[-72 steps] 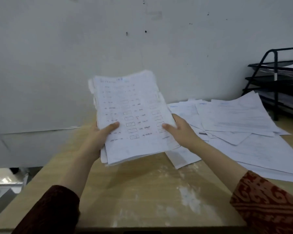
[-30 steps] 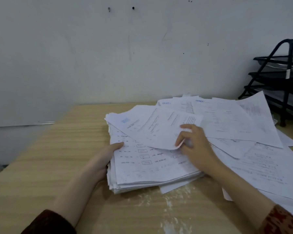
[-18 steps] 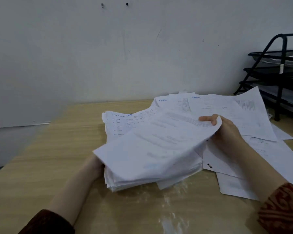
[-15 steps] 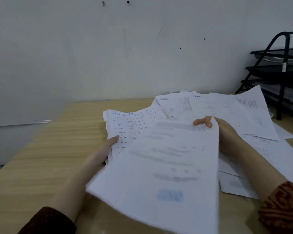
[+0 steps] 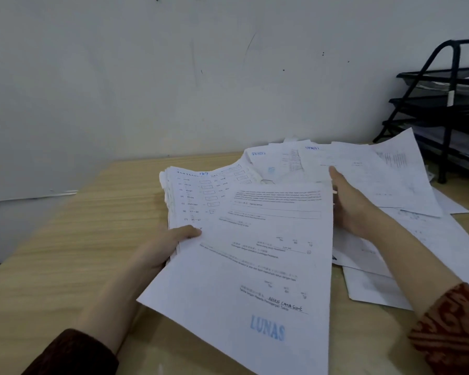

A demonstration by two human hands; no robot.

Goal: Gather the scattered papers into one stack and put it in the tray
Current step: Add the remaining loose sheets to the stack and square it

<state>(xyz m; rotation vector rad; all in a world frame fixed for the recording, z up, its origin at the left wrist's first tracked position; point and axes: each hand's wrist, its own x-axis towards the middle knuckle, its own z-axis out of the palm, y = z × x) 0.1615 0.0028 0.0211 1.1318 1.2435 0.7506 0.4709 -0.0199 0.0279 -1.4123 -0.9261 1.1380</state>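
A thick stack of printed papers (image 5: pixel 194 193) lies on the wooden table (image 5: pixel 79 239). My left hand (image 5: pixel 160 249) grips its left edge, thumb on top and fingers hidden underneath. A loose sheet with a blue "LUNAS" stamp (image 5: pixel 255 266) lies askew over the stack and overhangs it toward me. My right hand (image 5: pixel 354 209) is beside that sheet's right edge, fingers straight and holding nothing, over the scattered papers (image 5: pixel 368 171) that spread to the right. The black tiered tray (image 5: pixel 444 109) stands at the far right against the wall.
A white wall (image 5: pixel 173 77) runs close behind the table. More loose sheets (image 5: pixel 431 239) cover the table's right side up to the tray's foot. The tray's shelves hold some papers. Bare wood shows on the table's left and near edge.
My right hand took one sheet off the scattered pile, swung it over onto the stack and let go. My left hand stayed on the stack, which had been set down on the table.
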